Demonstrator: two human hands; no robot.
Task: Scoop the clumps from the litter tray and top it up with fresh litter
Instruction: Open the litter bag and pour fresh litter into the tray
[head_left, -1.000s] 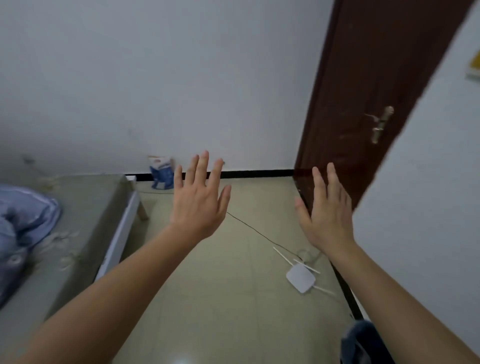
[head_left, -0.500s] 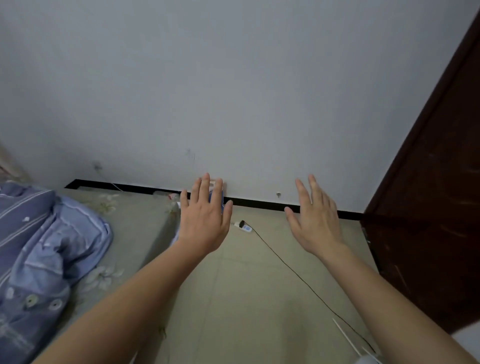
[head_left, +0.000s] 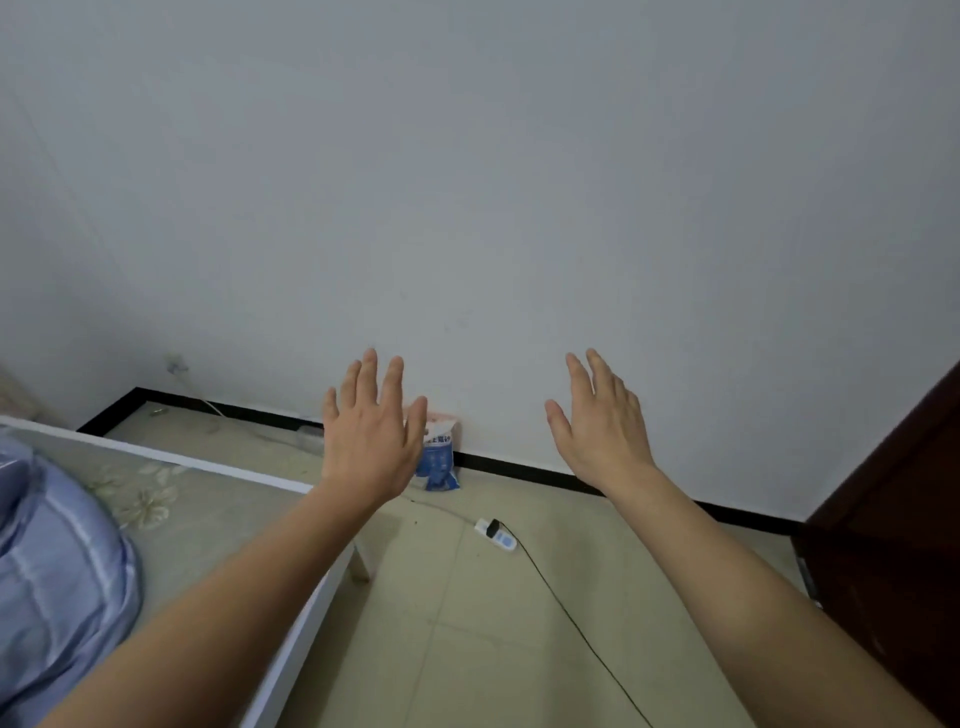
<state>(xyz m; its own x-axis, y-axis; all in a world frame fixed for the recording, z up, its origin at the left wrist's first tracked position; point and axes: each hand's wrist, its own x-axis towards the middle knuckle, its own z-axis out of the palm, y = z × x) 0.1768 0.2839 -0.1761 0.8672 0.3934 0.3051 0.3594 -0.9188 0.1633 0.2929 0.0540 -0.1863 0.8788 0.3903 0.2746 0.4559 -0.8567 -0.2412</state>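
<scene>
At the far left edge, a crumpled blue quilt (head_left: 57, 561) lying on a bed (head_left: 156, 467) with a pale flowered sheet and a white frame (head_left: 208, 462), one white leg (head_left: 363, 561) standing on the tiled floor (head_left: 467, 649). Behind the bed, low on the grey-white wall (head_left: 467, 208), a plug (head_left: 175, 365) with a pale cable hanging down to the floor. Next, the left hand (head_left: 366, 441), raised in the air with its back toward the camera, fingers straight and spread wide, holding nothing and touching nothing. Just to the right of this hand, and partly hidden behind its thumb, a blue and white bag (head_left: 441, 457), upright on the floor, against the wall and the black skirting (head_left: 519, 470). Printed letters on the bag too small to read. Farther from the camera than both hands, between them in the view but much closer to the left one. In front of the bag, nearer to the camera, a small white and blue adapter (head_left: 497, 536) lying on the tiles, with a thin black cable (head_left: 571, 616) running from it toward the lower right. Then the right hand (head_left: 602, 431), also raised with its back up, fingers straight and slightly apart, empty, well apart from the bag. At the far right, the edge of a dark brown door (head_left: 893, 545).
</scene>
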